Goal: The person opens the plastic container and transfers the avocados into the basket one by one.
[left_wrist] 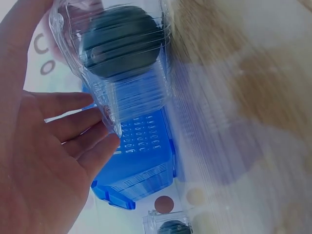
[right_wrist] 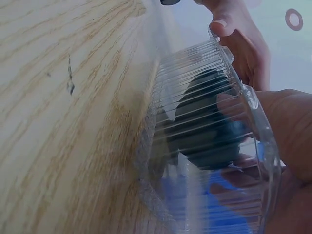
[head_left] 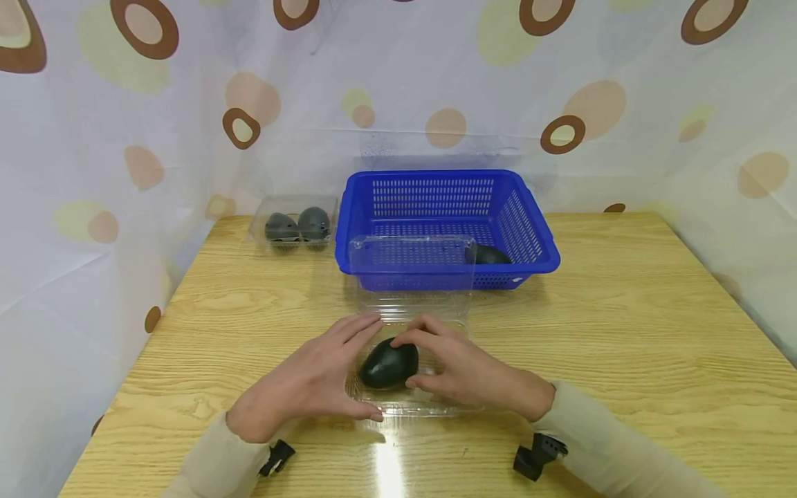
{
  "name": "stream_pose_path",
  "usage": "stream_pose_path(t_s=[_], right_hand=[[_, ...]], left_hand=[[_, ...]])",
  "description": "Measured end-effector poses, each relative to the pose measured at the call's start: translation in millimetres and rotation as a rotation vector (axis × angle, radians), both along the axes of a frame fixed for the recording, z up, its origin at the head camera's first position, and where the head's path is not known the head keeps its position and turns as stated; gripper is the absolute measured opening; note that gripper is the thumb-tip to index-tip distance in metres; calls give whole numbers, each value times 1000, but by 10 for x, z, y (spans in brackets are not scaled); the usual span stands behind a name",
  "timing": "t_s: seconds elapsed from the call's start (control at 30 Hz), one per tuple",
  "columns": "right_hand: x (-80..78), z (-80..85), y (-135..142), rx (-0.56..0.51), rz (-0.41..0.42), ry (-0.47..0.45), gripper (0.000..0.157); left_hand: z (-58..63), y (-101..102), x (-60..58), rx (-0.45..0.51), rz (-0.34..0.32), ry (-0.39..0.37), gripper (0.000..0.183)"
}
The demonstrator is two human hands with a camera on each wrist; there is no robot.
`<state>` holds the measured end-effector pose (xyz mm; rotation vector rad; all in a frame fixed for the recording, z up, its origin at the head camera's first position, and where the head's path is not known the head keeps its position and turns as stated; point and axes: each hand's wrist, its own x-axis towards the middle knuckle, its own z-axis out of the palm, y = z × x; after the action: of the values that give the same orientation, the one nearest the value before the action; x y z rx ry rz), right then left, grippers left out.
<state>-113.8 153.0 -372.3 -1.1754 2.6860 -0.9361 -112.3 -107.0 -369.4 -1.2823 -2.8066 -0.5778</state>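
Observation:
A dark green avocado (head_left: pixel 391 365) sits in the left part of the base of an opened clear plastic clamshell box (head_left: pixel 429 410). My right hand (head_left: pixel 467 366) pinches its right end between thumb and fingers, reaching inside the box. In the right wrist view, the avocado (right_wrist: pixel 204 126) shows through the ribbed side wall. My left hand (head_left: pixel 305 384) is spread along the box's left side, thumb near the front edge and fingers fairly straight toward the back. Those fingertips lie right at the box's rim in the left wrist view. The lid (head_left: pixel 414 301) stands tipped up toward the back.
Behind the lid stands a blue perforated basket (head_left: pixel 448 181), with another avocado (head_left: pixel 492 255) at its front right. To its left, a clamshell box (head_left: pixel 292 204) contains two avocados. A patterned cloth (head_left: pixel 411 83) hangs round the wooden table (head_left: pixel 623 311).

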Motion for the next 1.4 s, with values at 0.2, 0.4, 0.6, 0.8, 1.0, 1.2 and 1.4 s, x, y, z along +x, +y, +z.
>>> stream_pose_path(t_s=[0.2, 0.4, 0.6, 0.8, 1.0, 1.2, 1.4], right_hand=[[-24, -5, -55, 0, 20, 7, 45], [-50, -10, -109, 2, 45, 8, 45], [-52, 21, -122, 27, 37, -56, 48], [-76, 26, -124, 80, 54, -62, 54], [-80, 27, -118, 102, 44, -84, 54], [-66, 71, -64, 73, 14, -97, 54], [-58, 148, 43, 21, -35, -150, 54]], left_hand=[[-4, -17, 1, 25, 0, 8, 117], [-8, -9, 4, 28, 6, 16, 116], [3, -7, 7, 12, 21, -2, 117], [-3, -7, 1, 14, 22, 3, 118], [-13, -2, -8, 26, 10, 14, 118], [-8, 4, -6, 20, 12, 16, 119], [1, 7, -8, 14, 10, 13, 119]])
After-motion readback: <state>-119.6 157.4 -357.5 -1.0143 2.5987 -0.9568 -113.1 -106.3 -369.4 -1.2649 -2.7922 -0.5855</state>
